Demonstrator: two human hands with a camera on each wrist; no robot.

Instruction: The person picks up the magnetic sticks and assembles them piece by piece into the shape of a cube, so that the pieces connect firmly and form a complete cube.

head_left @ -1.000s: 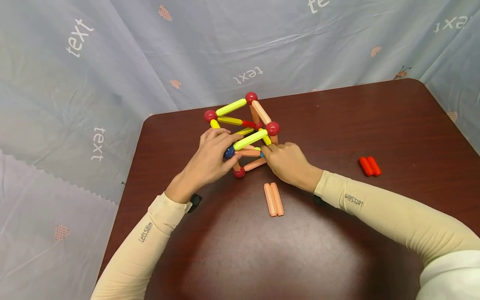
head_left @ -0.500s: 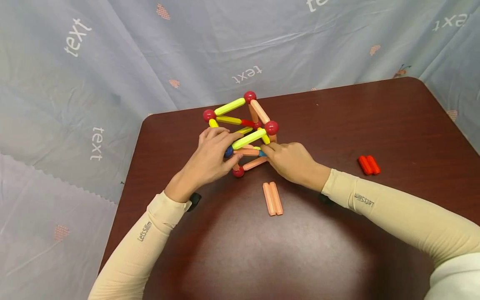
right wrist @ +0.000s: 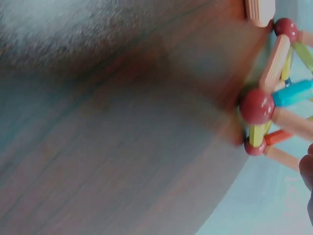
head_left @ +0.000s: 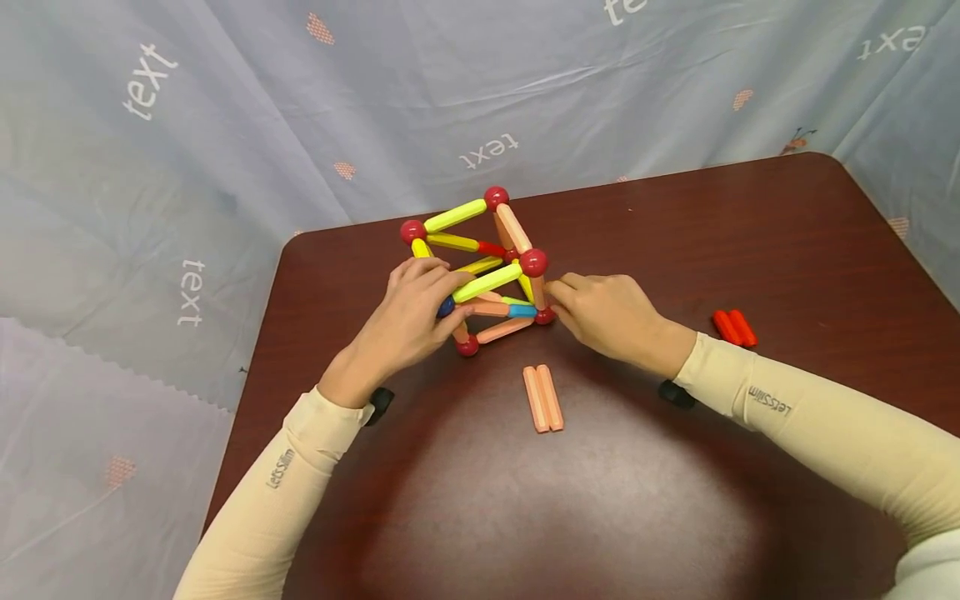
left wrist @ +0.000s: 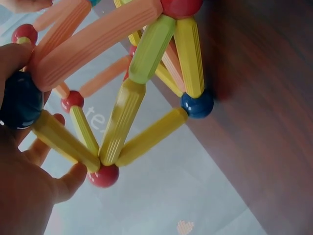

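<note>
A cube-like frame of magnetic building sticks and balls [head_left: 491,283] stands towards the back of the table, with yellow, peach, red and blue sticks. My left hand [head_left: 399,317] grips its near left top corner, thumb and fingers around the dark blue ball [left wrist: 20,100]. My right hand [head_left: 618,321] is at the frame's right side, fingers loosely curled, its fingertips right beside the upright peach stick [head_left: 538,290]. That stick rises from a red ball [right wrist: 257,106] at the lower corner, where a blue stick [head_left: 522,311] also meets. In the right wrist view only fingertips [right wrist: 306,171] show.
Two peach sticks [head_left: 543,398] lie side by side on the dark brown table [head_left: 600,508] in front of the frame. A pair of red sticks [head_left: 735,328] lies farther right. A grey-blue curtain [head_left: 375,92] hangs behind the table and along its sides.
My right hand has drawn back to the right from the frame's lower right corner, uncovering the red ball and blue stick there. The left hand keeps its grip; the frame shifts slightly left in view.
</note>
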